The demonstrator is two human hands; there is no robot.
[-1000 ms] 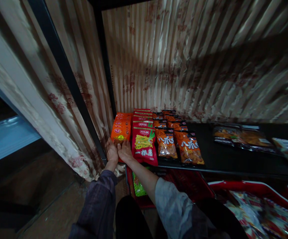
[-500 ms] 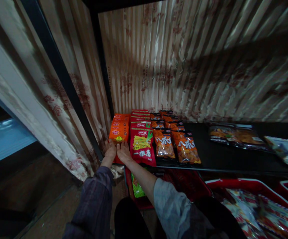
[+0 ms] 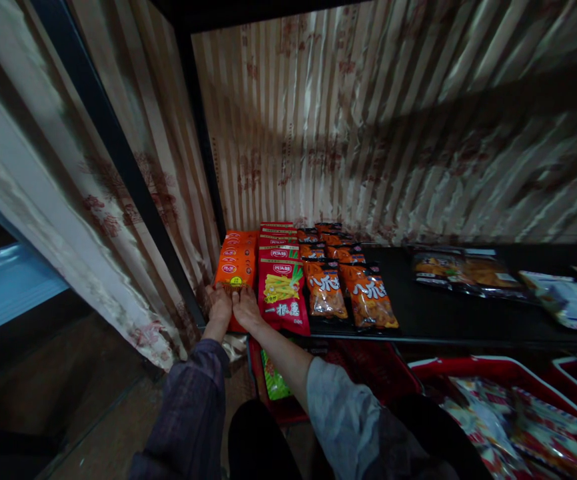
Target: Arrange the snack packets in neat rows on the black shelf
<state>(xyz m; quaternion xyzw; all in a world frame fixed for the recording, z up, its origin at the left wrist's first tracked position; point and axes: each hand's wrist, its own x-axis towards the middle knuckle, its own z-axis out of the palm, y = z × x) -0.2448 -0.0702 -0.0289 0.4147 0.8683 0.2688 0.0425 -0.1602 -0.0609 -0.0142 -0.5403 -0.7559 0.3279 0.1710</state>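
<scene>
An orange snack bag [image 3: 229, 265] with a yellow spot stands at the front of a row of matching bags, at the left end of the shelf. My left hand [image 3: 218, 303] is at its lower left side, and my right hand [image 3: 246, 308] is at its lower right side. Both hands hold the bag's lower front, thumbs close together; some fingertips are hidden against the packet. Just right of my right hand is a red snack bag [image 3: 282, 293] with yellow sticks pictured on it, also fronting a row.
Orange-and-black snack bags [image 3: 326, 290] stand further right in two rows. Flat dark packets [image 3: 463, 270] and a white-blue packet [image 3: 568, 300] lie on the black shelf [image 3: 403, 307]. Below are red baskets [image 3: 498, 363] with packets and a green bag [image 3: 274, 377]. A black post [image 3: 118, 160] and curtain border the left.
The view has shifted slightly, so the shelf and bags appear a little further left. Both hands stay on the front orange bag, which shows no clear movement along the shelf.
</scene>
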